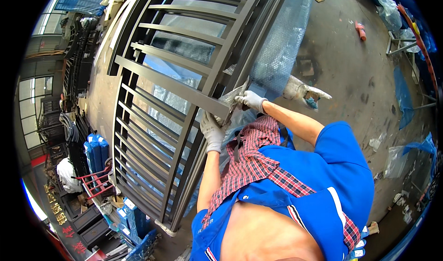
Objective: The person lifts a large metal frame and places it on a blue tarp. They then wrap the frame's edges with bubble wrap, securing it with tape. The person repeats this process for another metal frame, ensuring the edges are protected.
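Observation:
A long stack of dark grey metal railing panels [173, 122] with slats lies in front of me. Across it runs a flat dark metal bar [170, 83], its near end between my hands. My left hand [212, 133], in a pale glove, is closed at the lower edge of that end, its fingertips partly hidden. To its right, my right hand [251, 100], also gloved, pinches crumpled clear plastic film [233, 95] beside the bar's end. Bubble wrap [281, 44] hangs along the stack's right side, beyond my right hand.
A wrapped bundle [302, 91] lies on the floor right of the stack. Farther right are a red cylinder [361, 31], a metal stand [404, 44] and blue plastic sheeting [404, 95]. Blue-wrapped bundles [96, 151] and a red metal frame [98, 182] stand to the left.

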Demonstrator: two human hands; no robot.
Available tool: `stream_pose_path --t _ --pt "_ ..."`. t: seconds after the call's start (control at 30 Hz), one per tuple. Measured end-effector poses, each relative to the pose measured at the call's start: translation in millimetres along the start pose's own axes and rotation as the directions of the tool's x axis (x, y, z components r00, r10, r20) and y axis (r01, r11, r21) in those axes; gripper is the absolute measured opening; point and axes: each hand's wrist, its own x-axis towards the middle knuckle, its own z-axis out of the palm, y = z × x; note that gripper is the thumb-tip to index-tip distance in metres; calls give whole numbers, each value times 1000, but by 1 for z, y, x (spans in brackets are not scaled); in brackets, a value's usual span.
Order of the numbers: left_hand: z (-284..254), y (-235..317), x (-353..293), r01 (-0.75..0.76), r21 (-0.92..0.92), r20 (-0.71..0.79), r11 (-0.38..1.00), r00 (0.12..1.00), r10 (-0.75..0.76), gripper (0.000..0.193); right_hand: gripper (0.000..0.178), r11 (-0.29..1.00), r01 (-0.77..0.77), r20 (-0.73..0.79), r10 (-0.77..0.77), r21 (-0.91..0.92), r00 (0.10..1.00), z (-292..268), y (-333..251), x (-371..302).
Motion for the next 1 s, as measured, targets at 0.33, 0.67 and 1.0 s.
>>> stream_pose_path --t 0.33,0.67,1.0 --pt "11 -15 15 176 -135 336 975 934 -122 84 35 918 8 -31 -22 -395 999 -44 -43 -18" --pt "8 -13 20 136 -167 289 977 954 -84 63 36 274 685 250 -789 -675 562 74 -66 -57" --pt "0 -11 -12 -10 -174 -101 985 995 -8 62 10 137 697 219 -892 -704 396 92 -53 -23"
